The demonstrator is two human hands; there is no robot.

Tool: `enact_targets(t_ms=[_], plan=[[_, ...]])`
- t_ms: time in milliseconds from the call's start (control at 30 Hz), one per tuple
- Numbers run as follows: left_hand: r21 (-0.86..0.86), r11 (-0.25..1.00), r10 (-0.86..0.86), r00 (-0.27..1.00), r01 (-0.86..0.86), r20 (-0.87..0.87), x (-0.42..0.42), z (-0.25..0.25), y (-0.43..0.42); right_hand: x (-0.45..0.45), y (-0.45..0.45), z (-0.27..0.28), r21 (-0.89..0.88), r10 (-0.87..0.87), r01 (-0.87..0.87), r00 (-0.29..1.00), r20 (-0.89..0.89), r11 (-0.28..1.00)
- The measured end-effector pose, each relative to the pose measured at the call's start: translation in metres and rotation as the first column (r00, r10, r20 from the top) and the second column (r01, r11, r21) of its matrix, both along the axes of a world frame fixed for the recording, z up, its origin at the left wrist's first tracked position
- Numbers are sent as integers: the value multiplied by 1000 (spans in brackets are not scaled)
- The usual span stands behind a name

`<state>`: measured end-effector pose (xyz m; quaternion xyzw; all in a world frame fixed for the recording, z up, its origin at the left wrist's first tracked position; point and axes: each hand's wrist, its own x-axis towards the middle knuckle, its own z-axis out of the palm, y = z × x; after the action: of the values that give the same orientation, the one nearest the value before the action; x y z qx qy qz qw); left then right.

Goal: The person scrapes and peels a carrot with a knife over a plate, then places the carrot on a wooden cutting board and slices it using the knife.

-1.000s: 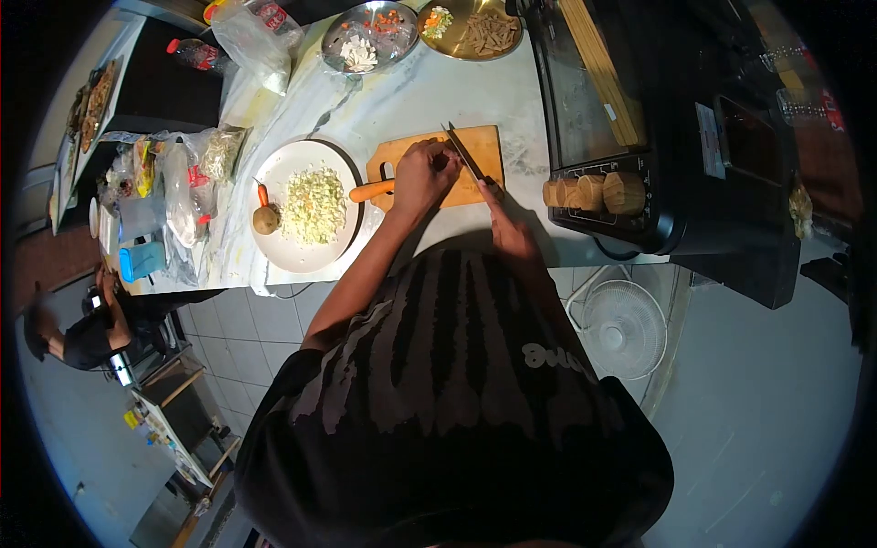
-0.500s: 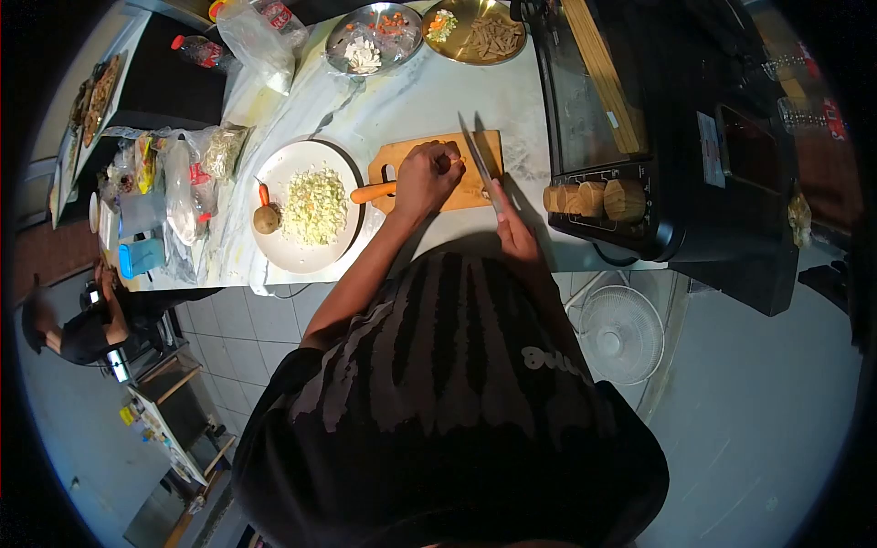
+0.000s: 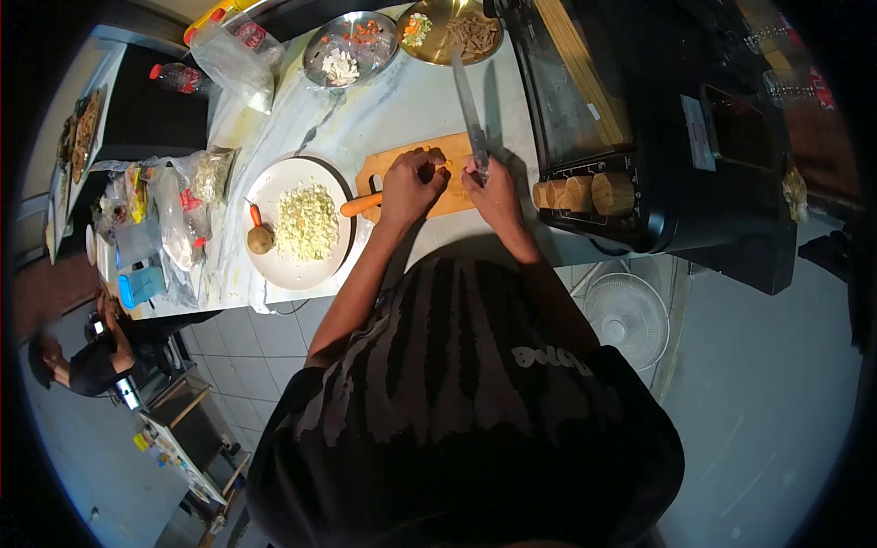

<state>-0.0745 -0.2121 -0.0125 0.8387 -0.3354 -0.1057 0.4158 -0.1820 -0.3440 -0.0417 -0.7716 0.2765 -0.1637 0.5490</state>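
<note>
My right hand (image 3: 493, 190) is closed on the handle of a knife (image 3: 469, 105), whose blade points away from me, lifted above the board's right end. Curled over the wooden cutting board (image 3: 457, 194), my left hand (image 3: 411, 185) has its fingers closed around something mostly hidden, with small orange pieces by the fingertips. An orange carrot (image 3: 362, 204) sticks out to the left of this hand, over the board's handle end. Beside the board is a white plate (image 3: 265, 187) holding chopped pale green vegetable (image 3: 307, 222), a small red-orange chili (image 3: 255, 216) and a round brown item (image 3: 260, 240).
Two metal plates (image 3: 350, 50) (image 3: 452, 32) with cut food stand at the back. A black oven (image 3: 585, 100) is on the right. Bags (image 3: 178, 205) and bottles (image 3: 180, 79) lie on the left. Another person (image 3: 87, 365) is at far left; a fan (image 3: 626, 320) stands below the counter.
The knife has swung up and away from my left hand, its blade now pointing toward the back plates. My right hand has turned with it. The whole view has shifted slightly.
</note>
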Motion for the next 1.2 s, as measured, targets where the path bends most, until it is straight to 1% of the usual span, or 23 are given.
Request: enact_targets(t_ms=[33, 67, 100, 133, 167, 200, 267, 400, 467, 500, 567, 600, 667, 700, 800, 867, 1000, 1133, 1200], plan=[[-61, 998, 4, 999, -2, 33, -1, -1, 1, 5, 0, -1, -86, 14, -9, 999, 52, 996], [-62, 998, 2, 1000, 0, 30, -2, -3, 1, 9, 0, -2, -172, 33, -15, 994, 102, 985], [-38, 999, 13, 1000, -14, -26, -2, -1, 1, 12, 0, -6, -174, 33, -16, 994, 100, 985], [-15, 1000, 26, 996, -27, -81, -1, 2, 1, 16, 1, -9, -237, 57, -46, 998, 41, 970], [-18, 999, 29, 996, -30, -81, 0, 4, 1, 18, 0, -11, -299, 78, -80, 997, -18, 951], [4, 1000, 22, 993, -22, -113, 0, 6, 1, 19, 0, -6, -301, 82, -84, 996, -18, 950], [23, 1000, 21, 989, -18, -144, 2, 7, 1, 19, 1, 5, -206, 100, -123, 988, -120, 971], [3, 1000, 0, 998, 0, -68, 1, 2, 3, 19, 2, 3, -212, 94, -121, 987, -132, 970], [-1, 1000, -3, 999, 3, -43, 1, 0, 3, 20, 4, 3, -146, 89, -98, 994, -63, 984], [4, 1000, 2, 1000, -2, -28, 1, 0, 3, 20, 4, 2, -143, 91, -99, 994, -65, 985], [10, 1000, 7, 1000, -7, -14, 0, 0, 3, 20, 4, 0, -233, 89, -111, 991, -104, 966], [17, 1000, -11, 1000, 11, -5, 1, 0, 4, 21, 2, -4, -231, 90, -112, 990, -105, 966], [27, 999, -29, 1000, 29, 3, 1, 1, 4, 22, 0, -13, -260, 127, -125, 992, -8, 958], [29, 999, -28, 1000, 28, 5, 1, 2, 4, 22, -1, -13, -258, 128, -126, 992, -10, 958], [38, 999, -33, 999, 33, 20, 1, -1, 5, 23, -3, -14, -250, 145, -151, 989, -42, 956], [43, 998, -37, 999, 35, 34, 0, -3, 6, 22, -5, -16, -306, 168, -190, 981, -98, 933], [1, 998, -58, 998, 58, 27, 0, -3, 7, 24, -8, -16, -312, 180, -207, 977, -114, 927], [-40, 996, -83, 996, 84, 30, 2, -4, 7, 24, -12, -16, -292, 199, -214, 977, -81, 932], [-10, 997, -78, 996, 78, 34, 2, -3, 8, 26, -13, -15, -286, 205, -213, 977, -56, 934]])
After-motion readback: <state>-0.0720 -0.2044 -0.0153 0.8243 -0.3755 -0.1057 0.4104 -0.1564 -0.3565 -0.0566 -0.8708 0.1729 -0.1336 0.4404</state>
